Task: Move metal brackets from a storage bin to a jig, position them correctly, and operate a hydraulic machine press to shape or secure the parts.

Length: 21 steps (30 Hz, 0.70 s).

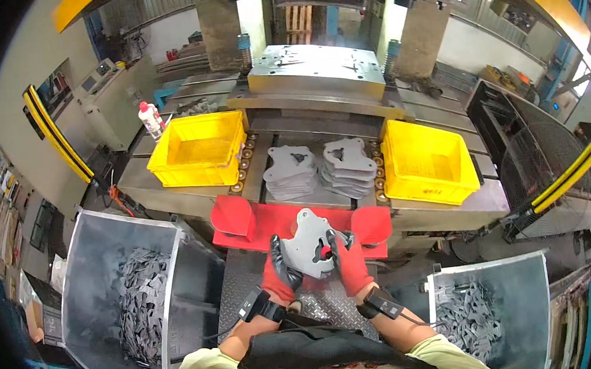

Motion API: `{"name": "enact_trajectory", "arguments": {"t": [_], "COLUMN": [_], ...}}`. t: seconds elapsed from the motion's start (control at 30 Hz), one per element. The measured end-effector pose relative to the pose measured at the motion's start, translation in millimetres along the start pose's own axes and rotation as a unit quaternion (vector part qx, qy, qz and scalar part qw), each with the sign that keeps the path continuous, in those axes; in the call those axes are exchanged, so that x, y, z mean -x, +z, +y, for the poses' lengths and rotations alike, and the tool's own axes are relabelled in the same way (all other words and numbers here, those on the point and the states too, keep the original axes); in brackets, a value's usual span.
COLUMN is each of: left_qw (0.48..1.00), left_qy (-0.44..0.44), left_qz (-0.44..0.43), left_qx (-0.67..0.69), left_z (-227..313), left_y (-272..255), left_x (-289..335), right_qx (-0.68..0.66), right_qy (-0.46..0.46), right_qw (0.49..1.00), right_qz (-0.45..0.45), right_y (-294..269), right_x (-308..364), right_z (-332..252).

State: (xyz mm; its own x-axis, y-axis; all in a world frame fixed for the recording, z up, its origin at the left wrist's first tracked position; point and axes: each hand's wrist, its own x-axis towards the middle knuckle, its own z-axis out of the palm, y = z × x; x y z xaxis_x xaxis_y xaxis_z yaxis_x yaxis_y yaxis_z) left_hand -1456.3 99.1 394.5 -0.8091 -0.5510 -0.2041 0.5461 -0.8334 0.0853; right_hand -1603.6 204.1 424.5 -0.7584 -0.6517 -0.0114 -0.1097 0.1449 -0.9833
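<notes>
A flat grey metal plate [305, 249] with a cut-out in its middle is held between my two gloved hands, in front of the red panel [285, 218]. My left hand [279, 272], in a red and black glove, closes on its left edge. On the right edge, my right hand [350, 261] grips it with the fingers near the cut-out. Beyond the red panel two stacks of similar plates, a left stack [290, 173] and a right stack [348, 167], lie on the press bed. The fingers beneath the plate are hidden.
Yellow bins, one left [195, 152] and one right [429, 163], flank the stacks. Behind them sits a steel die block [315, 67]. Large metal scrap bins stand at my left [175, 269] and right [488, 265]. Yellow-black upright bars [56, 134] rise beside the press; a white bottle [150, 119] stands behind the left bin.
</notes>
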Motion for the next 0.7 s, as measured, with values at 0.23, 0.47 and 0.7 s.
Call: {"name": "enact_trajectory", "arguments": {"t": [0.23,0.47,0.7], "left_qw": [0.964,0.661,0.536], "left_qy": [0.168,0.382,0.252], "left_qz": [0.079,0.210,0.209], "left_qx": [-0.191,-0.610,-0.778], "left_z": [90,169,206], "left_y": [18,6,90], "left_x": [-56,-122,-167], "right_qx": [-0.039,0.167,0.258], "right_qy": [-0.018,-0.107,-0.065], "right_qw": [0.998,0.978,0.959], "right_qz": [-0.047,-0.067,-0.096], "right_y": [72,125,140], "right_x": [-115,-223,-297], "right_z": [6,-64,-124]}}
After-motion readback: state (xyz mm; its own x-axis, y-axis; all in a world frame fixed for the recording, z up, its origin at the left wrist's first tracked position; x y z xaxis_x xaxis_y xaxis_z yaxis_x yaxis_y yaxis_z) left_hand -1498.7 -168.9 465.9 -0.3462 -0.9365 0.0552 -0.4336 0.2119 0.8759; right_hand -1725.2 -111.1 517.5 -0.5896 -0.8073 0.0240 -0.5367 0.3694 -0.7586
